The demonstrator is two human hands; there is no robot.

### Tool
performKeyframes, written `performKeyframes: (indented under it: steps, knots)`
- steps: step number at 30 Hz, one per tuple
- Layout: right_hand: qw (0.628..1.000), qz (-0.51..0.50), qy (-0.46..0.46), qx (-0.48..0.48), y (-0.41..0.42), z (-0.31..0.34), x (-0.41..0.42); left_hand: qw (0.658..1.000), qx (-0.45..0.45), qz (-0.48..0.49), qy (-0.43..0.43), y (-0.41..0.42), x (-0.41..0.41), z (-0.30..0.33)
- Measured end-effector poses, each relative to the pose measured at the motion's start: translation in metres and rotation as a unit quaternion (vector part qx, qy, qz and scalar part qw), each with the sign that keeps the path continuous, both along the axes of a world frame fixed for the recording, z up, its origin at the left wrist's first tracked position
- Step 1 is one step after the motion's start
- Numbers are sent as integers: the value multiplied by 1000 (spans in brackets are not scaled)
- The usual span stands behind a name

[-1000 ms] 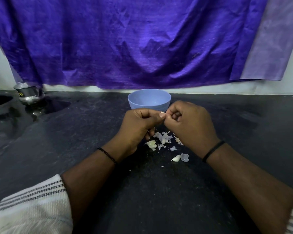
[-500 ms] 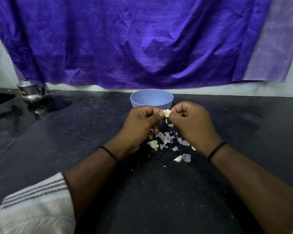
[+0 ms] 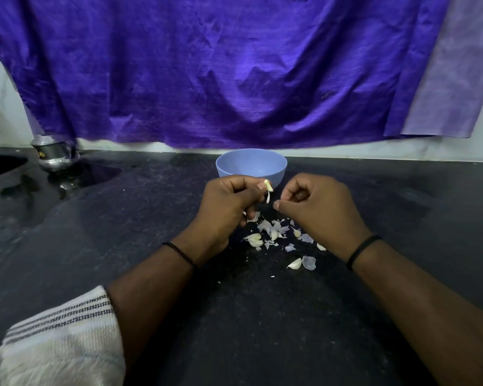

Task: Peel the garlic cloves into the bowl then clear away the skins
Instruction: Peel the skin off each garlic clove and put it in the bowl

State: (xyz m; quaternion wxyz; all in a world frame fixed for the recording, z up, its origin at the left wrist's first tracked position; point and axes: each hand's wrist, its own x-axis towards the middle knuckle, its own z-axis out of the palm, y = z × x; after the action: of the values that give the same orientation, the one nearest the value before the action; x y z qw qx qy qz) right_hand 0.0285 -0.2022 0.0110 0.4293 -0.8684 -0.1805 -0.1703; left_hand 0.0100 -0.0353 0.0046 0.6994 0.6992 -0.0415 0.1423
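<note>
My left hand (image 3: 229, 204) pinches a garlic clove (image 3: 267, 185) at its fingertips, and a strip of skin hangs from the clove. My right hand (image 3: 315, 207) is a little to the right of it, fingers curled, with thumb and forefinger together; whether a scrap of skin sits between them I cannot tell. A light blue bowl (image 3: 251, 165) stands just behind both hands. Under the hands, a scatter of skins and cloves (image 3: 273, 232) lies on the dark counter (image 3: 123, 232). One clove (image 3: 295, 263) lies nearer me beside a loose skin (image 3: 309, 262).
A small steel pot (image 3: 53, 156) stands at the back left by a dark sink edge (image 3: 0, 165). Purple cloth (image 3: 221, 71) hangs on the wall behind the counter. My striped sleeve (image 3: 59, 338) shows at the lower left.
My hands have come apart: the right hand has pulled away to the right and down from the clove, and a strip of skin now hangs from the clove in my left hand.
</note>
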Motion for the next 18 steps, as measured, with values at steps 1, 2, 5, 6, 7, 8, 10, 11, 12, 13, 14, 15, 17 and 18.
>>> performKeyframes:
  steps: [1, 2, 5, 6, 7, 8, 10, 11, 12, 13, 14, 15, 17, 18]
  knots:
    - [999, 12, 16, 32, 2, 1, 0, 1000, 2, 4, 1, 0, 0, 0]
    - [996, 28, 41, 73, 4, 2, -1, 1000, 2, 5, 2, -1, -1, 0]
    - [974, 73, 110, 183, 7, 5, -3, 1000, -4, 5, -1, -3, -2, -3]
    - [969, 79, 118, 204, 8, 5, -4, 1000, -6, 8, -3, -3, -2, -3]
    - [965, 78, 119, 220, 8, 5, -4, 1000, -9, 12, -5, -4, -1, -4]
    - [963, 75, 118, 230, 8, 6, -4, 1000, -12, 14, -6, -5, -2, -5]
    - [964, 61, 115, 234, 8, 4, -2, 1000, -13, 13, -8, -7, -2, -7]
    - [966, 51, 110, 227, 8, 3, -1, 1000, -8, 12, -9, -8, -3, -7]
    - [972, 38, 99, 211, 7, 2, 0, 1000, 1, 11, -10, -9, -3, -7]
    - [981, 20, 73, 177, 7, 0, 2, 1000, 12, 12, -13, -9, -3, -6]
    - [992, -1, 32, 124, 6, 0, 3, 999, 22, 16, -17, -8, -3, -5]
    - [998, -17, -17, 65, 6, 0, 2, 999, 30, 21, -23, -7, -3, -4]
    - [995, -21, -94, -5, 7, 1, -1, 998, 42, 32, -30, -5, -2, -3]
    - [994, -14, -110, -13, 7, 1, -2, 998, 46, 35, -31, -4, -1, -3]
